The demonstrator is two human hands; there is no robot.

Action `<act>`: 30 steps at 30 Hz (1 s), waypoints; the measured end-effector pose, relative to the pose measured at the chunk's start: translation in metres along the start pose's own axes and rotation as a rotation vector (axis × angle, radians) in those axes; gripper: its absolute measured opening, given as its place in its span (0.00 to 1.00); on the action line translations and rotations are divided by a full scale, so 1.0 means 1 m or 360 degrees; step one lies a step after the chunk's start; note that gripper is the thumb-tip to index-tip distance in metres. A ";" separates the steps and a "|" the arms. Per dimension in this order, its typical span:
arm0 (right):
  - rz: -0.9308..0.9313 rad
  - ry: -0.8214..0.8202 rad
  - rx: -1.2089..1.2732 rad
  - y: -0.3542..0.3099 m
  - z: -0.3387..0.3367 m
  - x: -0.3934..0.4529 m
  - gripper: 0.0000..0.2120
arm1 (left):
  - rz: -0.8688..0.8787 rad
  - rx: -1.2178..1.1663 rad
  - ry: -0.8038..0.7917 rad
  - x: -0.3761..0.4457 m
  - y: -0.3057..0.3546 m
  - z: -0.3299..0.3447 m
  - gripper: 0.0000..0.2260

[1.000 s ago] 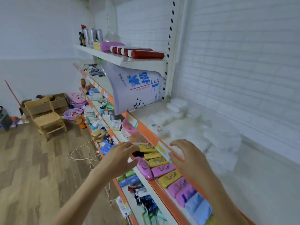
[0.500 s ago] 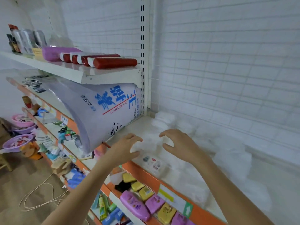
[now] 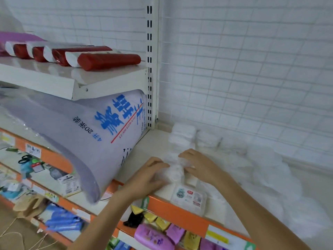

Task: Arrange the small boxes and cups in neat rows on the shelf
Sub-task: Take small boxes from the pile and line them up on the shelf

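Both your arms reach in from the lower edge, forearms bare, converging on the white shelf [image 3: 153, 141] with the orange front lip.

Your left hand [image 3: 146, 175] lies palm down, fingers curved over the left side of a small clear plastic box [image 3: 173, 173], fingertips on its top. Your right hand [image 3: 201, 165] comes from the other side, fingers spread and bent over the right edge of the same box. Both hands look to grip that box between them; the plastic is washed out, so exact contact is hard to make out.

The box sits near the front of the shelf. Behind it, a short stack of clear boxes [image 3: 182, 136] stands close to the back wall grid, with another clear container [image 3: 207, 141] just beside it. To the right, a loose heap of clear containers [image 3: 270, 170] spreads along the shelf; whether boxes or cups, cannot tell.

A flat clear box with a printed label [image 3: 188, 197] lies at the lip, just below your hands. Label shows small pictures and a red mark; text too small to read.

A large white sack [image 3: 86, 134] leans on the shelf at left: blue Chinese characters, "SUMIAOWANG" along a red line, "20" among smaller print.

Red tubes [image 3: 108, 61] lie on the upper shelf.
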State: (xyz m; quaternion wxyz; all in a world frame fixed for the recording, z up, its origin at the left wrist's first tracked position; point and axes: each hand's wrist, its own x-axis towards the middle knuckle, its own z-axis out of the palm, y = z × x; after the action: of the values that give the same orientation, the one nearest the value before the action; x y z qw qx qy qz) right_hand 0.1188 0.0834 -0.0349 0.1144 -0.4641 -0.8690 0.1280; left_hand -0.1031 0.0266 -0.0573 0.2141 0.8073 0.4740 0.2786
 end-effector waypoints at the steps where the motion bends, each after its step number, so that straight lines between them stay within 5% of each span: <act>1: -0.0014 0.0018 -0.0016 -0.001 0.000 -0.001 0.22 | 0.0026 -0.0059 0.0052 -0.001 -0.001 -0.001 0.23; 3: -0.0043 0.0051 -0.0055 -0.003 -0.004 -0.005 0.21 | 0.0008 -0.0174 0.0150 -0.003 -0.002 -0.003 0.26; 8: 0.0197 0.0050 0.0237 -0.004 -0.021 -0.017 0.14 | -0.0295 -0.0461 0.0400 0.003 0.004 -0.006 0.08; 12: 0.0451 0.0144 0.0734 0.004 -0.025 -0.018 0.13 | -0.0497 -0.0453 0.0445 0.016 0.000 -0.006 0.13; 17: 0.0605 0.0147 0.0777 0.010 -0.020 -0.016 0.13 | -0.0619 -0.0447 0.0464 0.024 -0.004 -0.007 0.15; 22: 0.0500 0.0099 0.0499 0.013 -0.016 -0.011 0.18 | -0.0563 -0.0464 0.0424 0.022 -0.001 -0.010 0.05; 26: 0.0449 -0.0036 0.0346 0.011 -0.013 -0.014 0.33 | -0.0555 -0.0088 0.0005 0.016 -0.012 -0.009 0.38; 30: 0.0387 0.0011 0.0273 0.009 -0.003 -0.015 0.35 | -0.0447 0.0187 -0.0016 0.017 -0.014 -0.001 0.41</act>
State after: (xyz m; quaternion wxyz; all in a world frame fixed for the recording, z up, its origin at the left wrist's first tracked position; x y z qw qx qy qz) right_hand 0.1350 0.0762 -0.0363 0.1401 -0.5550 -0.7917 0.2132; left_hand -0.1061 0.0480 -0.0614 0.2059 0.7455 0.5968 0.2136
